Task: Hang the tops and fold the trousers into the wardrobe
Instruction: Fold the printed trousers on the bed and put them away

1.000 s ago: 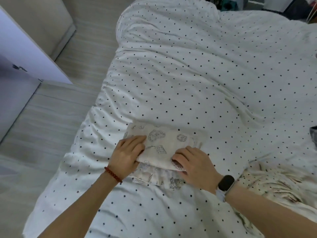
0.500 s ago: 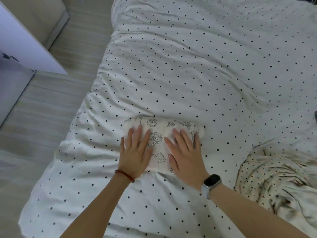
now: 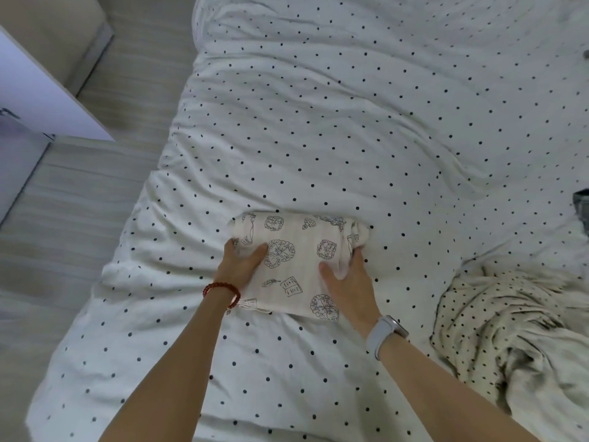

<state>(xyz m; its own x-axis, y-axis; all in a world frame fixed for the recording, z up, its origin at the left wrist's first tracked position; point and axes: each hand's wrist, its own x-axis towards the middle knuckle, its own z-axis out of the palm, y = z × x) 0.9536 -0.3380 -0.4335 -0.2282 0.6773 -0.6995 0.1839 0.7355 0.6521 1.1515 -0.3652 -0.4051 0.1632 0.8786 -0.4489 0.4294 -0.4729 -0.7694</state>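
A folded pair of cream trousers (image 3: 296,263) with dark line drawings lies on the dotted white duvet (image 3: 350,122), near the bed's front. My left hand (image 3: 240,266), red bead bracelet on the wrist, grips its left edge, thumb on top and fingers tucked under. My right hand (image 3: 349,282), with a white watch, holds the right edge the same way. The fingertips of both hands are hidden by the cloth.
A crumpled cream garment with dark spots (image 3: 510,339) lies on the bed at the right. A dark item (image 3: 581,208) shows at the right edge. A white wardrobe door (image 3: 41,100) stands open at the left over the pale wood floor (image 3: 79,218).
Both hands went from pressing flat on top of the folded trousers to gripping its left and right edges with fingers slid underneath.
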